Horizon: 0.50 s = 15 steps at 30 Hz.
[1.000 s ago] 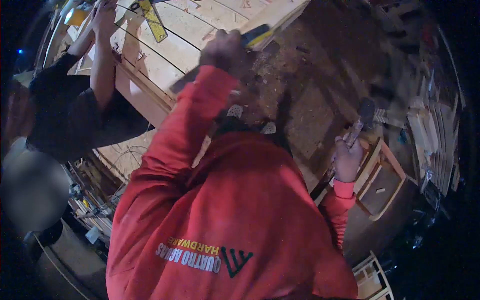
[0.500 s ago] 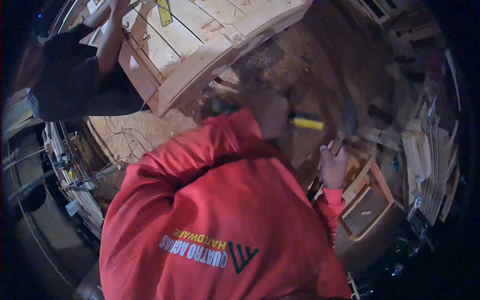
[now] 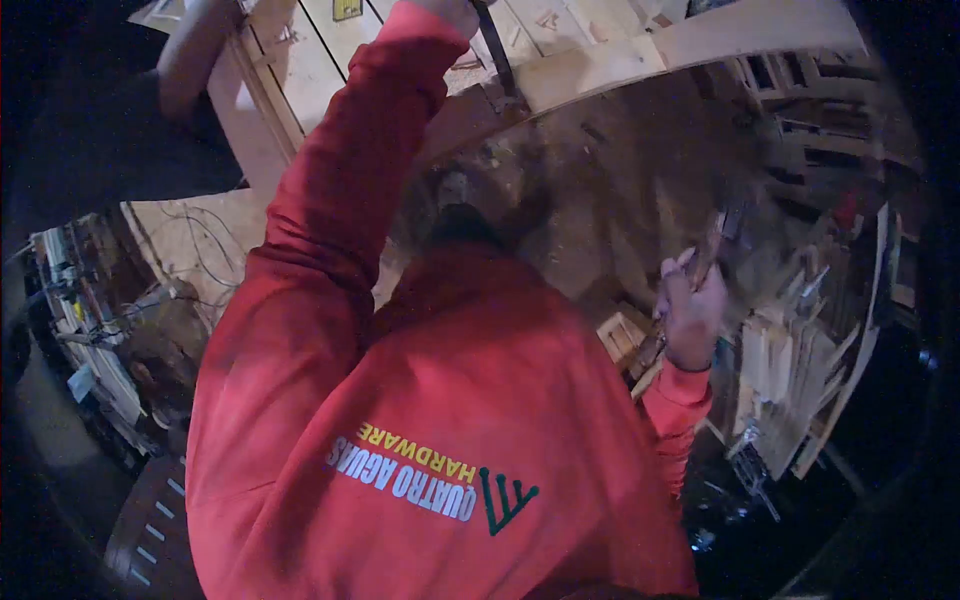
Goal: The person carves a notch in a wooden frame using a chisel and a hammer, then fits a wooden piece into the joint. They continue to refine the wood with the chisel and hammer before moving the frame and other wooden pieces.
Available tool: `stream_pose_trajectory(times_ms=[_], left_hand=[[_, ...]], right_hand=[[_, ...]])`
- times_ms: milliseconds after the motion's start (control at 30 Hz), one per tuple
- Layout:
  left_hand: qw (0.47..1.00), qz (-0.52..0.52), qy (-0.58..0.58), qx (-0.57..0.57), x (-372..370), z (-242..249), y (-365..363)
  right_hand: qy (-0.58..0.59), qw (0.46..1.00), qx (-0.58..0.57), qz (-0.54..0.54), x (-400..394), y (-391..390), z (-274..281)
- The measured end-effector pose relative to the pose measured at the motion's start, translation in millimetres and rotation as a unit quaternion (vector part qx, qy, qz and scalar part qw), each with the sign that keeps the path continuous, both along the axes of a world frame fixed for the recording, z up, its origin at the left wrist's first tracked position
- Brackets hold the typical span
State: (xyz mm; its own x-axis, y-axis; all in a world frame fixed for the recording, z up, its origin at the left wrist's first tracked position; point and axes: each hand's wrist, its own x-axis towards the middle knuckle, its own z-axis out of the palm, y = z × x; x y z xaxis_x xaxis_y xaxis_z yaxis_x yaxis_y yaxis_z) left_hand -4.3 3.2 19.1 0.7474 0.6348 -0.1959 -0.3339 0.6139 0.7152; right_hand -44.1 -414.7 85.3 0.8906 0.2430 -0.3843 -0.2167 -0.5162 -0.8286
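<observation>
1. Gripping a hammer (image 3: 714, 246) in the right hand (image 3: 692, 310), with fingers closed around the handle.
2. Holding the hammer out to the right of the body, above the floor (image 3: 610, 200) and well apart from the slatted panel (image 3: 590, 75).
3. Reaching forward with the left hand (image 3: 450, 12) to the slatted panel, partly cut off by the top edge of the view.
4. Cannot tell whether gripping the dark bar (image 3: 496, 50) beside the left hand or only touching it.
5. Seen lying on the slats: wood shavings (image 3: 547, 20) and part of a yellow strip (image 3: 347, 8).
6. Placed along the panel's left side: a co-worker's bare arm (image 3: 197, 60).
7. Stacked beyond the right hand: loose boards (image 3: 780, 370).
8. Lying to the left: thin cables (image 3: 205, 240).
</observation>
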Motion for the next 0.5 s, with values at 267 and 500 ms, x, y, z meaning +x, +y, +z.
stream_pose_trajectory(times_ms=[267, 500], left_hand=[[0.997, -0.029, -0.028, -0.066, 3.6, -34.2, 14.6], [0.993, -0.010, 0.053, -0.101, -4.4, -30.3, 2.1]], right_hand=[[-0.079, 0.984, -0.086, 0.136, 63.5, 115.0, 59.1], [-0.216, 0.927, -0.117, 0.285, 103.7, 193.7, 78.3]])
